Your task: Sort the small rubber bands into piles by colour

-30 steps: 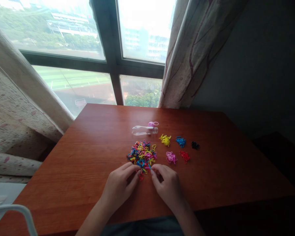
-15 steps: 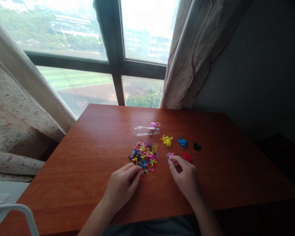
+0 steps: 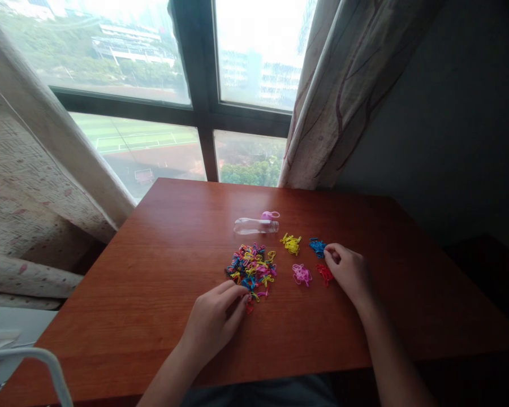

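Note:
A mixed heap of small coloured rubber bands [image 3: 251,264] lies on the wooden table. My left hand [image 3: 218,311] rests at its front edge, thumb and forefinger closed near a few loose bands; whatever is between them is hidden. My right hand [image 3: 348,271] is at the right edge of the blue rubber bands [image 3: 317,247], its thumb and forefinger pinched together. Whether a band is still between those fingertips is too small to tell. Just below those fingers lie the red rubber bands [image 3: 324,274]. Pink rubber bands [image 3: 302,274] and yellow rubber bands [image 3: 290,243] form separate piles between the heap and my right hand.
Behind the heap a clear plastic bottle [image 3: 254,226] lies on its side, beside a pink cap with a loop [image 3: 270,215]. The table [image 3: 152,271] reaches to a window with curtains [image 3: 322,113]. A white curved bar [image 3: 46,362] stands at the lower left.
My right hand has moved right and away from me, from the pink pile to the blue one; a blue band showed at its fingertips before. My left hand stays by the heap.

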Available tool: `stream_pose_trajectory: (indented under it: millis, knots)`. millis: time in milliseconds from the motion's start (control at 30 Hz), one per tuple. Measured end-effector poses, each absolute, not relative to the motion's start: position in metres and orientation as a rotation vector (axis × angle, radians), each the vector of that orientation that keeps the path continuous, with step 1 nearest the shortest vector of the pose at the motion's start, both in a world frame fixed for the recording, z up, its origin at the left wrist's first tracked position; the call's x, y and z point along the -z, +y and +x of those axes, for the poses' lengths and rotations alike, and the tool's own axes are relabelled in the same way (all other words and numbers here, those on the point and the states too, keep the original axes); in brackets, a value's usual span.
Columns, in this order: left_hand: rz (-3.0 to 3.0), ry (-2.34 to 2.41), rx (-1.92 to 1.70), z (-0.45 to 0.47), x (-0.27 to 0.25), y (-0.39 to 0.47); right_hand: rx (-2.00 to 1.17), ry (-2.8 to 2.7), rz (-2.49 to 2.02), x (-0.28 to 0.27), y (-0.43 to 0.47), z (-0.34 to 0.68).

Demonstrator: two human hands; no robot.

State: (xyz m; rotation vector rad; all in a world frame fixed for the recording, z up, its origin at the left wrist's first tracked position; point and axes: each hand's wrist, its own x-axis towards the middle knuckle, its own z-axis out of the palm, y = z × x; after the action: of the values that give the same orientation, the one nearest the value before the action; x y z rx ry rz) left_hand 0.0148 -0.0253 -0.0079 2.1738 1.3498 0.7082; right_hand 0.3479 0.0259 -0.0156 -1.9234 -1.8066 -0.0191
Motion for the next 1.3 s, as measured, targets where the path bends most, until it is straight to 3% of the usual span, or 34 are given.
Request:
stream_pose_trajectory:
  millis: [267, 800, 1300]
  knots:
    - [2.152, 1.350, -0.708, 0.014, 0.008, -0.027, -0.016, -1.740, -1.842, 0.002, 0.008, 0.331]
    - [2.119, 1.341, -0.752, 0.014, 0.009, -0.025, -0.530, -1.886, -1.593, 0.019, -0.049, 0.226]
    - [2.172, 1.352, -0.737, 0.015, 0.007, -0.025, -0.374, -1.885, -1.745, 0.017, -0.047, 0.210]
